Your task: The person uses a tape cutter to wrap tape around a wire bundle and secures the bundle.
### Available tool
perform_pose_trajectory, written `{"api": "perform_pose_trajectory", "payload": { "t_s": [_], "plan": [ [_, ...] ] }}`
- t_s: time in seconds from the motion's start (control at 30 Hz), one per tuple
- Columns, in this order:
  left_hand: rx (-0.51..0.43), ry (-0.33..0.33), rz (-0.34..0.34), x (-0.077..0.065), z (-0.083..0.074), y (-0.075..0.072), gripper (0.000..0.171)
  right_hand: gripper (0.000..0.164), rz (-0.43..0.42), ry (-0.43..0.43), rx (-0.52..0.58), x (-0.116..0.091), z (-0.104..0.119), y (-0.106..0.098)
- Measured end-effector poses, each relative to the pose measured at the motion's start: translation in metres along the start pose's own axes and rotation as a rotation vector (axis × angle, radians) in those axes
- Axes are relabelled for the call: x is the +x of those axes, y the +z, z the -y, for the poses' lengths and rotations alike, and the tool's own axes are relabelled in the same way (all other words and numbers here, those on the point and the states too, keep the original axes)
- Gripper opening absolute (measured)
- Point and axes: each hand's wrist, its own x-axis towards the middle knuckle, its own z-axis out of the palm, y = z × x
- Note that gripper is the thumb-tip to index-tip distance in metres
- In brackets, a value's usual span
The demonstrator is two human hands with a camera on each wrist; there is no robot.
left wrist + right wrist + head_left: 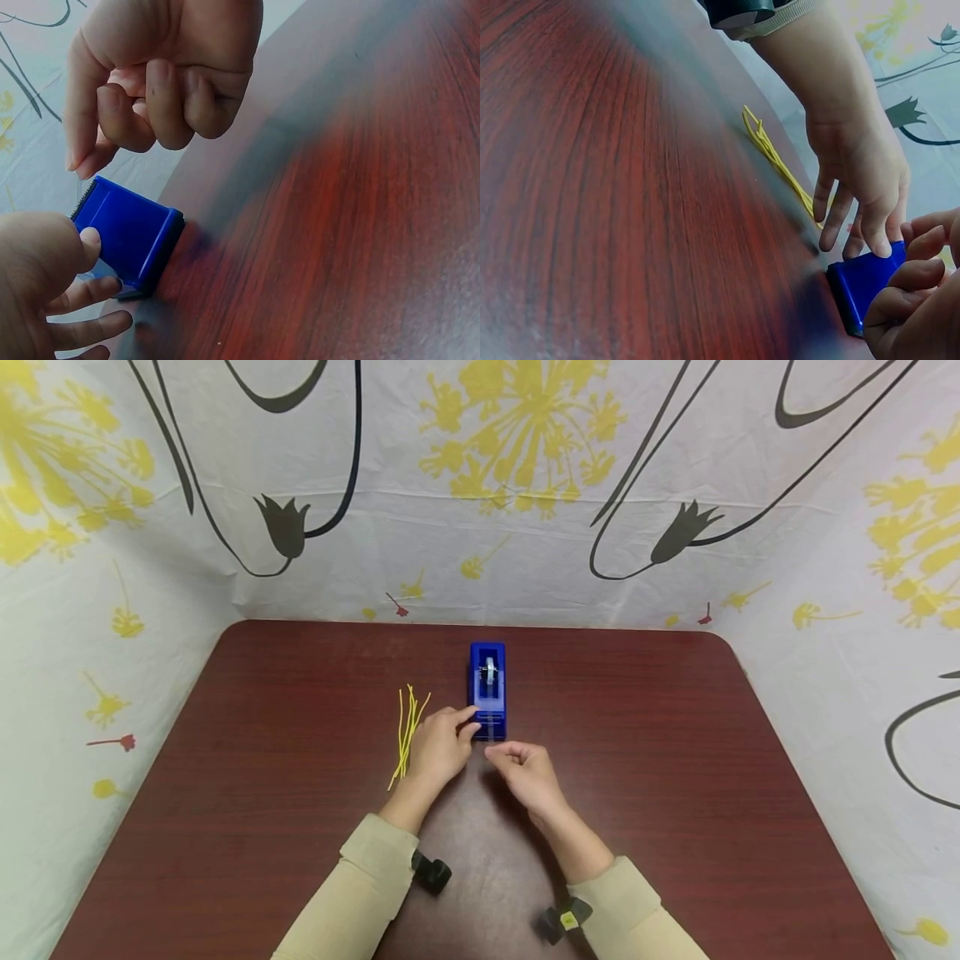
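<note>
A blue tape dispenser [489, 693] stands upright at the far middle of the table, a clear tape roll [489, 670] in its well. My left hand [441, 745] holds its near left end. In the left wrist view the thumb [90, 244] presses on the blue front, while other fingers spread beside it. Just in front of the cutter, my right hand [527, 770] pinches between thumb and forefinger the end of the clear tape, which is barely visible. Its other fingers are curled in. Several thin yellow twist ties or wires [405, 735] lie left of the left hand.
The dark red wooden table [300, 827] ends at a patterned white cloth [480, 560] behind and at both sides. A small black wrist camera [432, 872] sits at the left cuff, another camera [562, 920] at the right.
</note>
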Motion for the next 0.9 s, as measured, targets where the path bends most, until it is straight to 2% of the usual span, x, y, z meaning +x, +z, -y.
{"api": "perform_pose_trajectory", "payload": {
  "t_s": [0.47, 0.9],
  "plan": [
    [0.01, 0.008, -0.016, 0.0, -0.001, 0.001, 0.032, 0.022, 0.007, -0.046, 0.015, -0.008, -0.002, -0.001],
    [0.004, 0.004, -0.017, -0.001, 0.0, 0.002, 0.032, 0.025, 0.019, -0.047, 0.015, -0.015, -0.002, -0.002]
  ]
}}
